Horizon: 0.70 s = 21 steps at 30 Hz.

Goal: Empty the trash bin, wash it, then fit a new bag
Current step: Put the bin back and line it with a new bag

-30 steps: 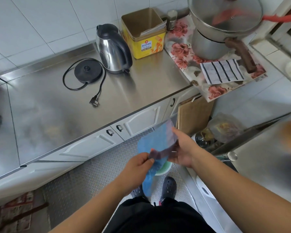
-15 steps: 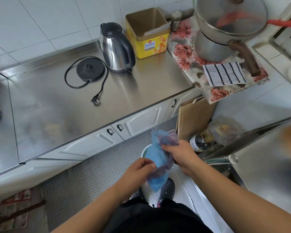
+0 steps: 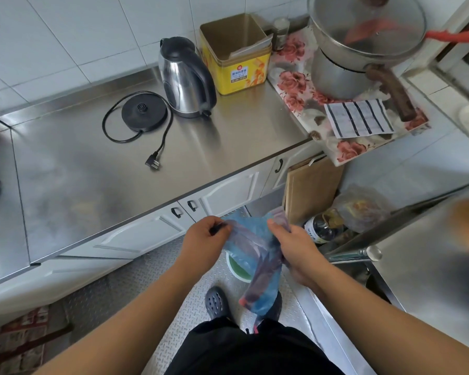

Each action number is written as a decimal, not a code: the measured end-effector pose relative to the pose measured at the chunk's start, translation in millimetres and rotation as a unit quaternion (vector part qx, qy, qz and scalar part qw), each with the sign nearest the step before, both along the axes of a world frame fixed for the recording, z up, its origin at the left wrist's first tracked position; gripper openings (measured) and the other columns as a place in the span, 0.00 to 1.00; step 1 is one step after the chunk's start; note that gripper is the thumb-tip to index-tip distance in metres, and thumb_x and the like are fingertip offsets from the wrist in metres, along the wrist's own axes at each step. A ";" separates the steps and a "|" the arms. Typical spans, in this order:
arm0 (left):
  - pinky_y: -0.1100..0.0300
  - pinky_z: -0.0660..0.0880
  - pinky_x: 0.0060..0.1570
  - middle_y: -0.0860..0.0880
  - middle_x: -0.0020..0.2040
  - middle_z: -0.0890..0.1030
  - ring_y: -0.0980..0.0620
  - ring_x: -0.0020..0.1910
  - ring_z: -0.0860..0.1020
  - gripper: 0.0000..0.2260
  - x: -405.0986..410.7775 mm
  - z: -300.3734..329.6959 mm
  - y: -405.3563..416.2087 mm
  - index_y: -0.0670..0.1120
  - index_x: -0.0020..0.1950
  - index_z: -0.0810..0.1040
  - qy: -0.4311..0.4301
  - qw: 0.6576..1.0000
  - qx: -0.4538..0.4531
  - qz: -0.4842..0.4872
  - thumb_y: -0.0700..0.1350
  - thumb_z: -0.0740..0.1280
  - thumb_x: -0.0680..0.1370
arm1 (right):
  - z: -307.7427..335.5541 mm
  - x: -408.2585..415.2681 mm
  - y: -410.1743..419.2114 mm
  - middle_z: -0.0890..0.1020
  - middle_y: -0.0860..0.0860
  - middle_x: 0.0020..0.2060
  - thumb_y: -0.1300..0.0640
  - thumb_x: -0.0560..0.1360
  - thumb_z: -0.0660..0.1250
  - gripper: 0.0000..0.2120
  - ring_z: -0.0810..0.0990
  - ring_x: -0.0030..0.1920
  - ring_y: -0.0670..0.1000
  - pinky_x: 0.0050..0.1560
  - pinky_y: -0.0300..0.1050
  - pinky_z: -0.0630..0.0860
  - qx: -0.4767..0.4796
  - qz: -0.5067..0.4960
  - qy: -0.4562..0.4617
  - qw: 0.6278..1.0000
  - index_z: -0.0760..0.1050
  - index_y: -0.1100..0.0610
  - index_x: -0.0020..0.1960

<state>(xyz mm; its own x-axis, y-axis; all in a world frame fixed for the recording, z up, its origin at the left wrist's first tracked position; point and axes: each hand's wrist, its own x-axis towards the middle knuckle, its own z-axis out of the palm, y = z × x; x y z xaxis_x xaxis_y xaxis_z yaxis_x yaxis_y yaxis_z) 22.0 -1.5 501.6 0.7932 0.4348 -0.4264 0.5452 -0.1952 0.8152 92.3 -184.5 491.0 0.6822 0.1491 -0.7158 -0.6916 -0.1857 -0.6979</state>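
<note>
Bag (image 3: 251, 247): thin blue plastic, crumpled, held up between your two hands above the floor in front of the counter (image 3: 98, 169).
Left hand (image 3: 204, 239): fingers curled, pinching the bag's upper left edge.
Right hand (image 3: 295, 246): fingers curled round the bag's right side; the bag's lower end hangs below it toward your shoes (image 3: 215, 301).
Bin (image 3: 234, 269): white rim with green inside, on the metal floor directly beneath the bag, mostly hidden by it.
Counter, back edge: steel kettle (image 3: 186, 77), touching the yellow tin (image 3: 237, 54) on its right.
Counter, left of the kettle: black kettle base (image 3: 144, 112), its cord and plug trailing toward the front edge.
Counter, right end: flowered mat (image 3: 344, 117) carrying a lidded pot (image 3: 363, 33).
</note>
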 end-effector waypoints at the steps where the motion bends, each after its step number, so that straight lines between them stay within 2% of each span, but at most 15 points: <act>1: 0.65 0.71 0.30 0.53 0.34 0.82 0.63 0.26 0.74 0.06 -3.2 -2.3 3.2 0.52 0.41 0.82 0.005 1.000 -0.009 0.018 0.44 0.69 0.78 | -2.3 1.7 -2.2 0.85 0.63 0.48 0.49 0.75 0.70 0.18 0.84 0.50 0.61 0.57 0.60 0.79 -0.009 -0.024 0.003 1.000 0.80 0.65 0.52; 2: 0.62 0.71 0.30 0.51 0.35 0.83 0.61 0.26 0.74 0.06 -7.0 -4.3 6.6 0.52 0.42 0.82 0.012 0.999 -0.017 0.036 0.45 0.69 0.78 | -4.7 3.1 -4.5 0.85 0.63 0.48 0.54 0.77 0.68 0.13 0.84 0.48 0.60 0.55 0.59 0.79 -0.018 -0.045 0.007 0.999 0.79 0.65 0.52; 4: 0.57 0.73 0.33 0.47 0.38 0.84 0.54 0.30 0.75 0.04 -15.5 -8.7 13.9 0.50 0.43 0.83 0.025 0.997 -0.026 0.072 0.45 0.69 0.77 | -10.1 6.0 -10.9 0.85 0.59 0.43 0.58 0.78 0.66 0.06 0.83 0.42 0.56 0.43 0.51 0.81 -0.033 -0.079 0.014 0.996 0.79 0.61 0.47; 6: 0.54 0.74 0.36 0.44 0.39 0.84 0.50 0.33 0.76 0.04 -24.4 -13.5 21.7 0.50 0.43 0.82 0.031 0.994 -0.026 0.106 0.44 0.69 0.77 | -16.6 8.9 -19.2 0.85 0.52 0.37 0.59 0.77 0.66 0.05 0.84 0.33 0.50 0.30 0.41 0.77 -0.046 -0.118 0.017 0.992 0.78 0.57 0.44; 7: 0.53 0.74 0.36 0.44 0.39 0.84 0.49 0.34 0.76 0.04 -28.7 -15.8 25.6 0.50 0.43 0.82 0.036 0.992 -0.024 0.122 0.44 0.68 0.76 | -19.1 10.6 -23.9 0.85 0.51 0.35 0.59 0.77 0.67 0.04 0.84 0.31 0.49 0.27 0.39 0.76 -0.047 -0.140 0.021 0.989 0.78 0.57 0.44; 9: 0.53 0.74 0.37 0.40 0.40 0.83 0.48 0.35 0.75 0.05 -35.9 -20.0 33.4 0.49 0.43 0.81 0.048 0.986 -0.021 0.157 0.43 0.67 0.76 | -23.9 13.5 -33.6 0.84 0.51 0.37 0.59 0.77 0.67 0.02 0.84 0.34 0.51 0.27 0.39 0.77 -0.056 -0.173 0.033 0.983 0.78 0.58 0.48; 11: 0.53 0.74 0.37 0.39 0.42 0.82 0.48 0.35 0.74 0.05 -41.7 -23.6 39.8 0.49 0.43 0.81 0.057 0.980 -0.021 0.190 0.43 0.66 0.76 | -32.1 15.9 -44.1 0.83 0.53 0.40 0.59 0.77 0.67 0.04 0.82 0.38 0.53 0.33 0.42 0.79 -0.068 -0.197 0.043 0.977 0.77 0.58 0.51; 14: 0.54 0.75 0.37 0.43 0.41 0.82 0.48 0.36 0.76 0.07 -48.0 -26.6 46.6 0.52 0.42 0.81 0.049 0.972 -0.009 0.229 0.44 0.65 0.77 | -43.1 16.0 -61.6 0.81 0.55 0.42 0.60 0.77 0.67 0.06 0.81 0.39 0.54 0.38 0.46 0.79 -0.087 -0.228 0.076 0.967 0.75 0.59 0.54; 18: 0.51 0.79 0.41 0.47 0.40 0.82 0.49 0.37 0.77 0.06 -45.8 -25.1 48.9 0.53 0.43 0.80 0.032 0.965 -0.012 0.258 0.45 0.66 0.78 | -51.3 9.9 -86.0 0.78 0.58 0.45 0.60 0.79 0.65 0.08 0.80 0.39 0.55 0.26 0.44 0.80 -0.108 -0.265 0.128 0.950 0.70 0.59 0.56; 19: 0.49 0.80 0.43 0.46 0.41 0.82 0.49 0.37 0.77 0.06 -43.7 -24.2 48.0 0.53 0.43 0.81 0.030 0.966 -0.018 0.256 0.44 0.67 0.79 | -53.3 7.2 -90.7 0.78 0.59 0.46 0.61 0.79 0.65 0.08 0.80 0.39 0.55 0.26 0.44 0.81 -0.114 -0.268 0.135 0.947 0.70 0.60 0.57; 21: 0.48 0.79 0.42 0.43 0.42 0.83 0.47 0.37 0.76 0.06 -39.1 -20.9 44.7 0.52 0.44 0.81 0.023 0.971 -0.036 0.237 0.43 0.67 0.79 | -56.4 0.9 -96.2 0.79 0.61 0.50 0.63 0.76 0.67 0.13 0.81 0.41 0.58 0.32 0.46 0.81 -0.147 -0.248 0.134 0.948 0.72 0.63 0.59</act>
<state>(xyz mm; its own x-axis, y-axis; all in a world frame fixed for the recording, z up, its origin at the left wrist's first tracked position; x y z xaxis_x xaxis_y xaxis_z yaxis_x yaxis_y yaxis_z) -17.1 43.2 480.7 0.4910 0.7137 -0.4996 0.5961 0.1430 0.7901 93.2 -280.7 434.7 0.4043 -0.3754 -0.8340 -0.8900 0.0488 -0.4534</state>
